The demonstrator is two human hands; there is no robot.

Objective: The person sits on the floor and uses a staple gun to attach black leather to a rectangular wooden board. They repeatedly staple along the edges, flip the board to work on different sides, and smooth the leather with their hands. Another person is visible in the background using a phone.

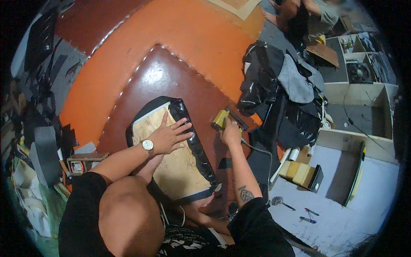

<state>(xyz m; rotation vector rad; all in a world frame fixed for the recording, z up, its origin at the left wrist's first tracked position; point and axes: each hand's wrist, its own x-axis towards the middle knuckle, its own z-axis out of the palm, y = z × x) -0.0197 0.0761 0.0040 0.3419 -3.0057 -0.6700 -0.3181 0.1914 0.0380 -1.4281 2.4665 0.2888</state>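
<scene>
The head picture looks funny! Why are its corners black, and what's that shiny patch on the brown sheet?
Head view: the round fisheye image doesn't fill the corners; head view: the patch is glare, light reflecting off the glossy brown sheet; head view: the left hand looks fairly clear.

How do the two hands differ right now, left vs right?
Pose: the left hand lies flat with fingers spread on the wooden board; the right hand is curled around a yellow tool.
Look: the left wrist wears a watch; the right wrist has none, but its forearm bears a tattoo.
Shared: both hands are gloveless.
</scene>
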